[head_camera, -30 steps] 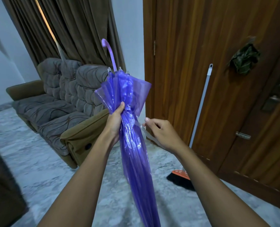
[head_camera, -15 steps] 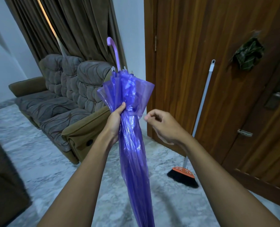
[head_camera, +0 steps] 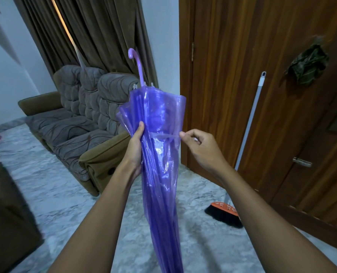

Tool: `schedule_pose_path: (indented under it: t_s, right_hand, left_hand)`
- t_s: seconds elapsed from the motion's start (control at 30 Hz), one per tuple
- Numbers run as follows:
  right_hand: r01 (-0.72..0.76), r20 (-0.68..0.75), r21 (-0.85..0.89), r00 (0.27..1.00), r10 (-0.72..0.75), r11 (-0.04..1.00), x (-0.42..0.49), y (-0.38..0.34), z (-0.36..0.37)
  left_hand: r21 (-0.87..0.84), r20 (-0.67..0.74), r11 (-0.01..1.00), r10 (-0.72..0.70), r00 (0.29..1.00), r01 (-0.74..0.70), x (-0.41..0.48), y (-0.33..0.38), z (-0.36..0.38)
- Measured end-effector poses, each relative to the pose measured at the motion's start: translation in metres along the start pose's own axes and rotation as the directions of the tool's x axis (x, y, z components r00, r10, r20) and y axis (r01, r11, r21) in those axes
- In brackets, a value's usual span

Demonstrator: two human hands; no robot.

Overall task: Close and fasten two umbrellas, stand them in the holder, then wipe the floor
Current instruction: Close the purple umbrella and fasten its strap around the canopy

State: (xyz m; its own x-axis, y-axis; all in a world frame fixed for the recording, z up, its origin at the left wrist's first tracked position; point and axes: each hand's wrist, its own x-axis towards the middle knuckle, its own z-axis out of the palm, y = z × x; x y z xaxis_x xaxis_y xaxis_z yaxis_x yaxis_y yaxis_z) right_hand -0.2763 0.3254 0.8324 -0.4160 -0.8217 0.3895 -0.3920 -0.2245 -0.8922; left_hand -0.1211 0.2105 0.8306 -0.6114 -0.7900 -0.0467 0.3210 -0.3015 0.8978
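Observation:
A folded purple see-through umbrella [head_camera: 159, 174] is held upside down in front of me, its hooked handle [head_camera: 136, 66] pointing up and its tip below the frame. My left hand [head_camera: 137, 148] grips the bunched canopy around its upper part. My right hand [head_camera: 200, 146] pinches the end of the umbrella's thin strap [head_camera: 164, 136], which lies stretched across the front of the canopy. The canopy's open edge flares loosely above the strap. No second umbrella and no holder are in view.
A broom [head_camera: 223, 212] with a grey pole leans on the wooden door [head_camera: 232, 75] at right. A grey-brown sofa [head_camera: 81, 125] stands at left under brown curtains. A dark cloth [head_camera: 308, 64] hangs on the door. The floor [head_camera: 55, 194] is marbled tile.
My right hand has brought the strap round from the umbrella's right side and drawn it across the front of the canopy. My left hand keeps its grip; the view has shifted slightly.

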Motion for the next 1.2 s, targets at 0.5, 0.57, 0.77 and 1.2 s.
schedule_pose_path:
  t_s: [0.5, 0.57, 0.77, 1.2]
  right_hand:
    - [0.009, 0.173, -0.064, 0.985, 0.002, 0.998, 0.002, -0.002, 0.02]
    - [0.082, 0.176, -0.164, 0.983, -0.053, 0.983, 0.001, -0.004, 0.022]
    - [-0.157, 0.188, 0.021, 0.971, 0.15, 0.987, 0.003, -0.003, 0.026]
    - [-0.249, 0.241, 0.224, 0.951, 0.194, 0.942, 0.005, -0.009, 0.034]
  left_hand:
    - [-0.04, -0.013, 0.999, -0.022, 1.0, 0.021, 0.005, -0.009, 0.005]
    - [-0.046, -0.053, 0.999, -0.027, 0.998, 0.024, 0.003, -0.009, 0.006]
    - [0.025, -0.073, 1.0, 0.01, 0.997, -0.009, 0.004, -0.009, 0.0]
    - [0.066, 0.035, 0.997, 0.027, 0.999, -0.029, -0.008, -0.009, 0.006]
